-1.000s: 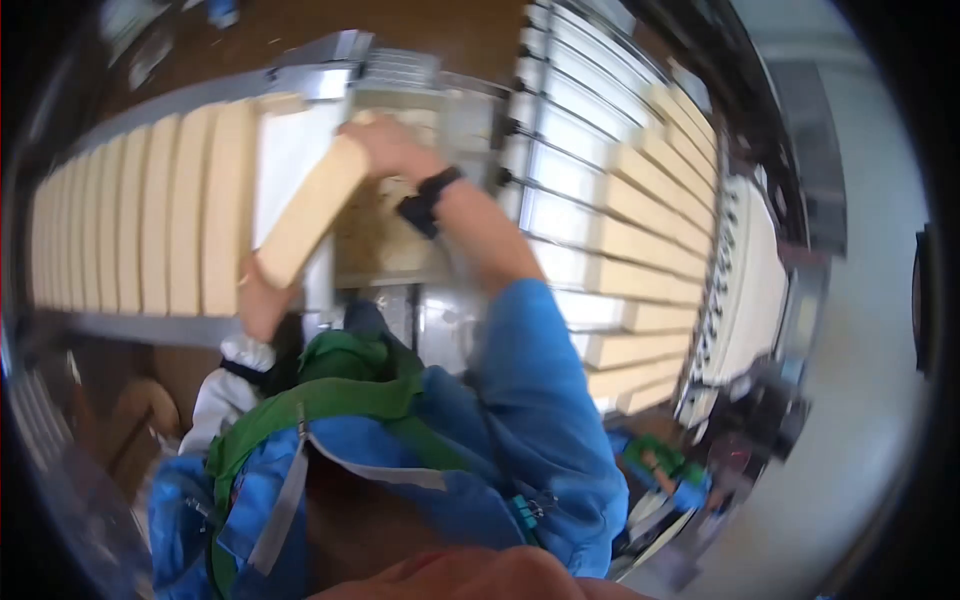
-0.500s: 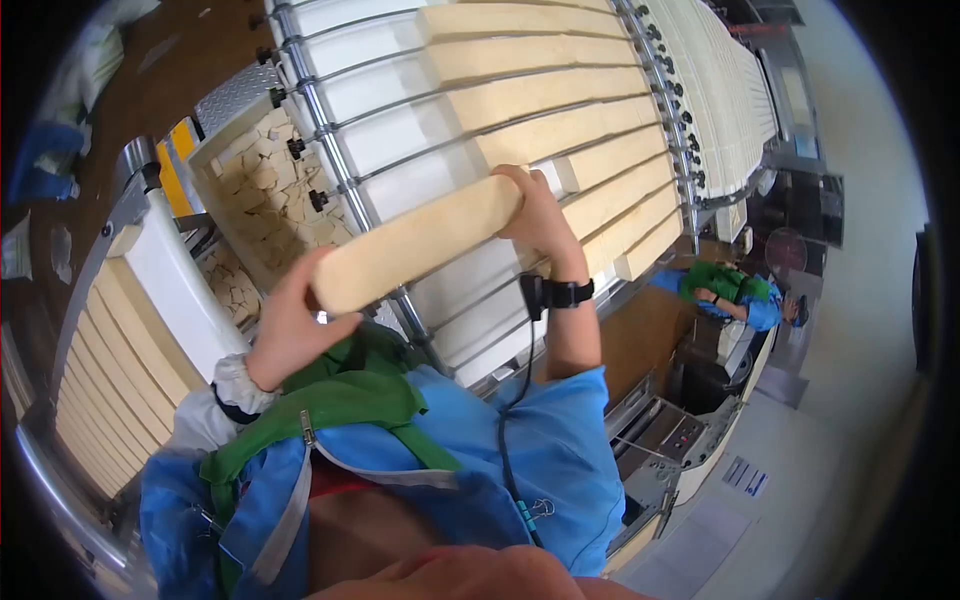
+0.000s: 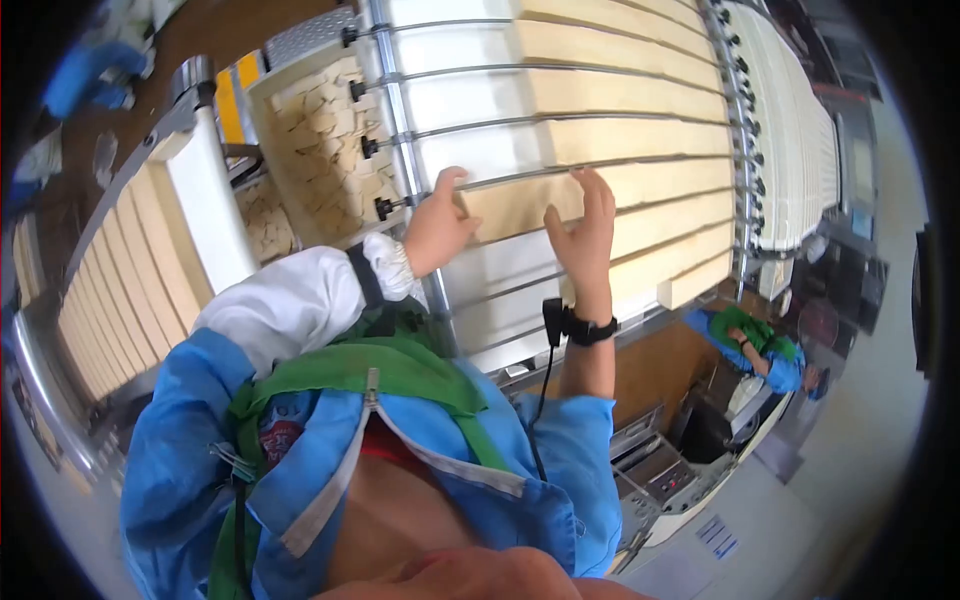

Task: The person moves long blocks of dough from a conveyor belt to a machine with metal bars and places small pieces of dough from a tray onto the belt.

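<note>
A pale yellow bar [image 3: 510, 208] lies in a white lane between two metal rods on the rack, among other bars of its kind. At its left end, my left hand [image 3: 437, 228] is open, with thumb and forefinger apart. My right hand [image 3: 585, 228] hovers over the bar's right part, fingers extended and thumb spread, also open. Beyond my hands, more pale bars [image 3: 630, 95] fill the neighbouring lanes. A bare white lane [image 3: 490, 270] shows on the near side.
A bin of broken pale flat pieces [image 3: 335, 130] stands left of the rack. Farther left is another row of bars [image 3: 130, 290]. A metal rail with black knobs [image 3: 383, 208] edges the rack. A co-worker [image 3: 760, 350] in blue and green is on the right.
The bar that both hands held raised by its ends now lies in a rack lane. Both hands have let go and opened. The view has shifted, moving the rack rightward in frame.
</note>
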Demonstrator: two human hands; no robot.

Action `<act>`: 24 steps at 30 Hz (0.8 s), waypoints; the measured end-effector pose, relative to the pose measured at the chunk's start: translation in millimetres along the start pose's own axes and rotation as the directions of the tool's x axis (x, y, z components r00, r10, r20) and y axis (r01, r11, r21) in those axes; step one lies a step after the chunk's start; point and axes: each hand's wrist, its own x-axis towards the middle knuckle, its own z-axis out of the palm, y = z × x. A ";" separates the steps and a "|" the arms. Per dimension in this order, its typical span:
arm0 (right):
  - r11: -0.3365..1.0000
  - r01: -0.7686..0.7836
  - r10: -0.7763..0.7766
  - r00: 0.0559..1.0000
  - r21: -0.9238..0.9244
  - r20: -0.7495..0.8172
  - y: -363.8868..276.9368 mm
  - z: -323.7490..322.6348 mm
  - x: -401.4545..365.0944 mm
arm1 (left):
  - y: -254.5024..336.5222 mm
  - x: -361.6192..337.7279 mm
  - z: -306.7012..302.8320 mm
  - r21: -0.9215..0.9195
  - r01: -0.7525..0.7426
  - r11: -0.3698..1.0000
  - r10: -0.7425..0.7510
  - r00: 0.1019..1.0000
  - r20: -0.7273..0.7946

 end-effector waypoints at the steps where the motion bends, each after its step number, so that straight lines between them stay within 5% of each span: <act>1: 0.998 -0.002 0.002 1.000 0.066 -0.008 -19.5 0.2 -2.5 | -2.9 -1.4 0.9 -0.034 0.032 0.999 -0.033 0.999 -0.018; 3: 0.991 -0.012 0.012 1.000 0.131 0.003 -43.9 5.9 -6.0 | -9.3 -1.5 -1.2 -0.106 0.080 0.991 -0.087 0.994 -0.066; 6: 0.978 0.016 -0.010 1.000 0.207 -0.029 -82.5 13.7 0.5 | -27.2 2.6 3.6 -0.052 -0.158 0.986 0.151 0.981 -0.118; 8: 0.972 0.114 -0.104 0.993 0.206 -0.058 -96.7 19.7 11.6 | -11.2 -4.6 -7.0 -0.007 -0.119 0.993 0.118 0.992 -0.044; 10: 0.974 0.139 -0.128 0.989 0.177 -0.069 -116.7 24.8 22.6 | -41.1 12.8 14.8 0.065 -0.468 0.881 0.472 0.878 -0.078; 12: 0.961 0.159 -0.153 0.987 0.228 -0.046 -130.3 30.7 31.4 | -49.8 28.3 33.7 0.070 -0.392 0.917 0.396 0.917 -0.047; 13: 0.957 0.164 -0.162 0.986 0.241 -0.028 -143.4 31.2 34.2 | -61.6 44.8 52.0 0.073 -0.469 0.880 0.473 0.880 -0.047; 15: 0.953 0.185 -0.190 0.982 0.239 0.001 -168.4 29.8 37.3 | -41.6 44.2 37.5 0.272 -0.335 0.902 0.298 0.939 0.171; 18: 0.952 0.225 -0.234 0.972 0.209 0.018 -191.9 25.8 34.9 | -46.8 38.9 57.0 -0.153 -0.296 0.943 0.239 0.920 -0.310; 24: 0.929 0.238 -0.278 0.954 0.284 0.111 -213.7 37.0 31.0 | -56.0 34.6 31.6 -0.064 -0.371 0.926 0.368 0.928 -0.049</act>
